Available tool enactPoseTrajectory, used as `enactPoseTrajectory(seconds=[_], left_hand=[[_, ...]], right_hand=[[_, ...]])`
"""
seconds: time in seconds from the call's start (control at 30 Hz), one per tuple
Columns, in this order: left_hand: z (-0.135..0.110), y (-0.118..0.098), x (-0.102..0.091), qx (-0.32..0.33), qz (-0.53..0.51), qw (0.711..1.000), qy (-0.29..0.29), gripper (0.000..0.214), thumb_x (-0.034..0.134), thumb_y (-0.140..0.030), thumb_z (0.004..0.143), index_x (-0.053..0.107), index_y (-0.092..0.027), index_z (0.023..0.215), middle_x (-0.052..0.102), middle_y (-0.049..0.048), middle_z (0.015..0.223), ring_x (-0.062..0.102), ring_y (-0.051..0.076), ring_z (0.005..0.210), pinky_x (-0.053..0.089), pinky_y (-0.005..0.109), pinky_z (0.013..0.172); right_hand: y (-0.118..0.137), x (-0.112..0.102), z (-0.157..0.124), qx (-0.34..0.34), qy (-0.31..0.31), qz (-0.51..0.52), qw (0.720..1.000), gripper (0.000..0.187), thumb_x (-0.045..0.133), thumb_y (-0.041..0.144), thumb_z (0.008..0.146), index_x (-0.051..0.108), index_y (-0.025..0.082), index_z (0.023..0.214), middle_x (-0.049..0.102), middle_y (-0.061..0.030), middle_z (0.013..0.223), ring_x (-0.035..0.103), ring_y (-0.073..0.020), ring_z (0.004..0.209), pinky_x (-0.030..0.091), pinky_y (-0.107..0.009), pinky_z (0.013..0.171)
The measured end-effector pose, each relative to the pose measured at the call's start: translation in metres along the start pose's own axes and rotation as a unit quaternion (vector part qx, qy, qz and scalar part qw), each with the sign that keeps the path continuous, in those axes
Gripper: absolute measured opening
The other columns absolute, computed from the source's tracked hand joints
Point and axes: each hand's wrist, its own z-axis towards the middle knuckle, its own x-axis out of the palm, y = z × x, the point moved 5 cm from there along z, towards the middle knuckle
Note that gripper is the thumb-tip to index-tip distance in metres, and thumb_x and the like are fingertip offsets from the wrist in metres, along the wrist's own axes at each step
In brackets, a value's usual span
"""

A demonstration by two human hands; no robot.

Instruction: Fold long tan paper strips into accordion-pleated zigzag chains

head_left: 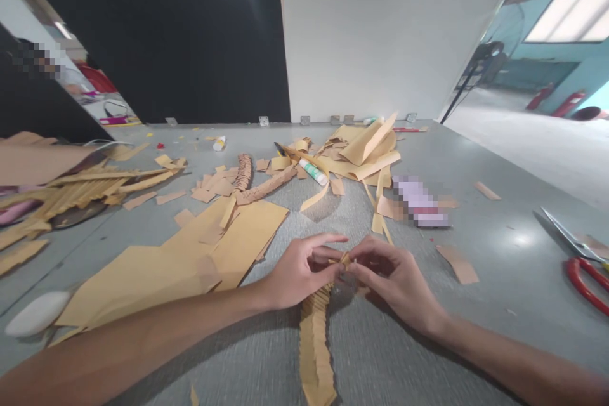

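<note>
My left hand (302,269) and my right hand (392,276) meet at the middle of the grey table (499,247). Both pinch the top end of a folded tan paper chain (314,342), which trails down toward me over the table's front. The fingers of each hand are closed on the paper folds. Flat tan paper sheets (190,254) lie just left of my left hand.
A finished folded chain (264,187) and a glue stick (313,172) lie farther back among paper scraps. A heap of paper (364,149) sits at the back centre. Red-handled scissors (583,260) lie at the right edge. Paper strips (80,193) pile at the left.
</note>
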Motion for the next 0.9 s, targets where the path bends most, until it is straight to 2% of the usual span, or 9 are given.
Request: enactPoseTrajectory(seconds=[0.17, 0.27, 0.33, 0.43, 0.6, 0.73, 0.8, 0.9], left_hand=[[0.004, 0.001, -0.004, 0.007, -0.031, 0.999, 0.004, 0.058, 0.078, -0.038, 0.084, 0.058, -0.020, 0.136, 0.072, 0.0136, 0.121, 0.073, 0.024, 0.098, 0.058, 0.036, 0.086], [0.010, 0.003, -0.010, 0.008, -0.064, 0.998, 0.006, 0.046, 0.073, -0.041, 0.089, 0.066, -0.017, 0.127, 0.071, 0.0132, 0.119, 0.071, 0.018, 0.085, 0.056, 0.034, 0.084], [0.014, 0.005, -0.012, 0.008, -0.074, 0.997, 0.013, 0.039, 0.071, -0.040, 0.090, 0.069, -0.016, 0.121, 0.071, 0.0123, 0.113, 0.070, 0.017, 0.085, 0.054, 0.032, 0.083], [0.016, 0.008, -0.013, 0.012, -0.078, 0.997, 0.017, 0.037, 0.079, -0.034, 0.085, 0.069, -0.016, 0.116, 0.071, 0.0093, 0.103, 0.067, 0.018, 0.092, 0.051, 0.031, 0.085], [0.014, 0.007, -0.014, 0.012, -0.064, 0.998, -0.012, 0.035, 0.080, -0.035, 0.082, 0.068, -0.017, 0.109, 0.066, 0.0040, 0.094, 0.063, 0.014, 0.084, 0.048, 0.027, 0.079], [0.012, 0.001, -0.012, 0.025, -0.045, 0.999, -0.011, 0.033, 0.079, -0.039, 0.083, 0.065, -0.017, 0.103, 0.064, 0.0023, 0.088, 0.061, 0.014, 0.079, 0.047, 0.026, 0.074], [0.011, -0.001, -0.010, 0.031, -0.040, 0.999, -0.008, 0.034, 0.079, -0.039, 0.083, 0.063, -0.017, 0.102, 0.063, 0.0017, 0.086, 0.060, 0.014, 0.078, 0.047, 0.026, 0.074], [0.010, -0.001, -0.008, 0.036, -0.032, 0.999, -0.001, 0.033, 0.078, -0.038, 0.084, 0.062, -0.017, 0.104, 0.063, 0.0026, 0.088, 0.061, 0.015, 0.080, 0.048, 0.027, 0.076]], right_hand=[[-0.004, 0.002, -0.002, 0.012, 0.006, 0.036, 0.999, 0.020, 0.068, 0.039, 0.094, 0.066, 0.021, 0.087, 0.059, 0.0020, 0.074, 0.054, -0.0096, 0.055, 0.045, -0.022, 0.050], [-0.008, 0.004, -0.003, 0.026, 0.001, 0.086, 0.996, 0.022, 0.061, 0.043, 0.098, 0.060, 0.022, 0.092, 0.057, 0.0035, 0.071, 0.052, -0.0084, 0.048, 0.044, -0.021, 0.044], [-0.010, 0.004, -0.004, 0.022, -0.004, 0.101, 0.995, 0.023, 0.061, 0.044, 0.098, 0.059, 0.022, 0.092, 0.060, 0.0013, 0.078, 0.058, -0.0096, 0.053, 0.048, -0.022, 0.047], [-0.011, 0.005, -0.005, 0.010, -0.010, 0.095, 0.995, 0.022, 0.064, 0.043, 0.096, 0.060, 0.021, 0.094, 0.062, -0.0018, 0.089, 0.064, -0.0120, 0.062, 0.054, -0.024, 0.054], [-0.008, 0.001, -0.006, -0.005, -0.033, 0.060, 0.998, 0.017, 0.061, 0.040, 0.098, 0.060, 0.023, 0.102, 0.062, -0.0013, 0.085, 0.060, -0.0121, 0.061, 0.053, -0.024, 0.054], [-0.005, -0.003, -0.004, -0.024, -0.054, -0.023, 0.998, 0.016, 0.066, 0.038, 0.094, 0.065, 0.023, 0.101, 0.061, -0.0013, 0.085, 0.061, -0.0143, 0.072, 0.054, -0.025, 0.064], [-0.005, -0.004, -0.003, -0.025, -0.061, -0.037, 0.997, 0.018, 0.069, 0.036, 0.092, 0.066, 0.024, 0.104, 0.060, -0.0002, 0.083, 0.059, -0.0142, 0.072, 0.054, -0.025, 0.065], [-0.003, -0.003, -0.002, -0.039, -0.054, -0.048, 0.997, 0.012, 0.070, 0.035, 0.091, 0.068, 0.024, 0.096, 0.061, -0.0013, 0.086, 0.059, -0.0148, 0.073, 0.052, -0.025, 0.064]])
